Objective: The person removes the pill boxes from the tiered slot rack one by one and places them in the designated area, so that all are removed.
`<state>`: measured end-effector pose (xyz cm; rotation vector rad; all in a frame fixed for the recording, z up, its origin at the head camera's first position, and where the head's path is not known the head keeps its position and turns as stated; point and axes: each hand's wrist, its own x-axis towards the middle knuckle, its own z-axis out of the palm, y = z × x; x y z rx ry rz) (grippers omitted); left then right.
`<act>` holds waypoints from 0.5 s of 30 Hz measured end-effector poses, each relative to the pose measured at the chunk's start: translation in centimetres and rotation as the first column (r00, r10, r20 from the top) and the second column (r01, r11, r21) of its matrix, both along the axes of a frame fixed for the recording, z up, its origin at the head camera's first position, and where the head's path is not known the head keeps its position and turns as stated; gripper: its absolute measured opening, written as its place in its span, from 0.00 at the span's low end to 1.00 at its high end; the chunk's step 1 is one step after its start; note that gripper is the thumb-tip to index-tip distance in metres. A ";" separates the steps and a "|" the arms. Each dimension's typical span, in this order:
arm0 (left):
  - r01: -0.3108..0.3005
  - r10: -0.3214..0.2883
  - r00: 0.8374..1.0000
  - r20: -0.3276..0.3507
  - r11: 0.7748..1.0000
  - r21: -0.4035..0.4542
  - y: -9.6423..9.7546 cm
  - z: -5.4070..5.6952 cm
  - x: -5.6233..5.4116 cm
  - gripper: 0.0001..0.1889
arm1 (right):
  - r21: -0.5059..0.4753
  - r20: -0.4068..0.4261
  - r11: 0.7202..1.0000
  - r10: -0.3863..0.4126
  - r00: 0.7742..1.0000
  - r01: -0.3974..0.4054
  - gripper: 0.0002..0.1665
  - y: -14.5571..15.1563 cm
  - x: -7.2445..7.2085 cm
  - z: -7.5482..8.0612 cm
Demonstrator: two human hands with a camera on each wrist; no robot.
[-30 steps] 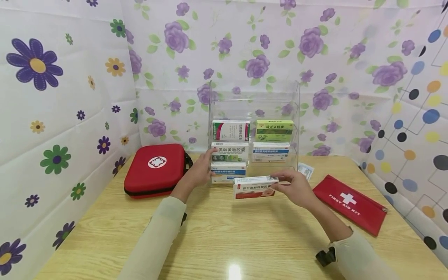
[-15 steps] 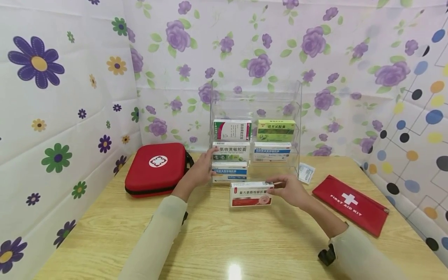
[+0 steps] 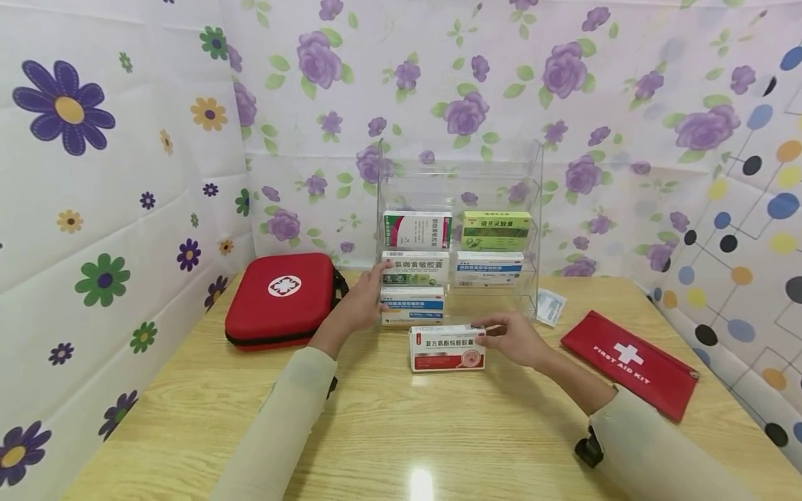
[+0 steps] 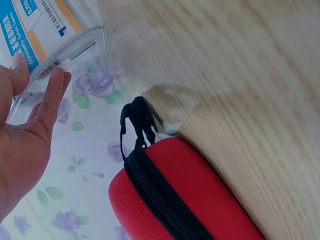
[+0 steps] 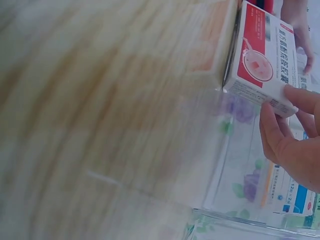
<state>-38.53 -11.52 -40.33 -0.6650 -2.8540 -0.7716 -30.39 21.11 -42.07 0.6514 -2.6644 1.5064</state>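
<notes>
Head view: positioning was seemingly under way, the red-and-white box (image 3: 446, 355) being pinched at one end by the right hand (image 3: 516, 342), to that hand's left, and the clear rack (image 3: 489, 306) apparently touched by the left hand (image 3: 356, 305), fingers nearly straight (steady, level guiding was probably needed next).

Above and behind the left hand (image 3: 357, 304) and right hand (image 3: 514, 339), the head camera looks forward and down, farthest off. Each wrist camera looks closely past its hand; the left shares the red case (image 3: 280, 299) with the head view, the right the white-and-red box (image 3: 446, 350).
</notes>
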 end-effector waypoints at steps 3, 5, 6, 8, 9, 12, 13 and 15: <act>0.006 -0.006 1.000 0.002 1.000 0.002 0.1 -0.1 -0.1 0.47 | -0.014 0.009 1.000 -0.002 1.000 0.002 0.18 0.0 0.0 -0.1; 0.006 -0.006 1.000 0.014 1.000 0.004 0.1 -0.2 -0.2 0.48 | -0.032 0.017 0.999 0.008 1.000 -0.008 0.21 0.0 0.0 -0.2; 0.005 -0.005 1.000 0.022 1.000 0.010 0.1 -0.3 -0.3 0.48 | -0.041 0.021 0.999 0.017 1.000 -0.016 0.23 0.0 0.0 -0.3; -0.001 0.000 0.999 0.036 1.000 0.014 0.1 -0.4 -0.3 0.48 | -0.047 0.029 0.998 0.037 0.999 -0.035 0.28 0.1 0.0 -0.3; -0.003 0.003 0.999 0.039 1.000 0.015 0.1 -0.4 -0.3 0.48 | -0.041 0.035 0.998 0.040 0.999 -0.038 0.29 -0.1 0.3 0.0; -0.006 0.006 0.999 0.034 1.000 0.012 0.1 -0.5 -0.5 0.48 | 0.002 0.040 0.999 0.042 0.998 -0.042 0.34 0.0 0.2 -0.1; -0.007 0.006 1.000 0.028 1.000 0.009 0.1 -0.5 -0.5 0.48 | 0.019 0.040 0.999 0.048 0.998 -0.049 0.36 0.0 0.1 -0.1; -0.005 0.005 1.000 0.018 1.000 0.008 0.0 -0.5 -0.5 0.48 | 0.047 0.038 0.997 0.060 0.997 -0.062 0.39 0.1 -0.1 -0.3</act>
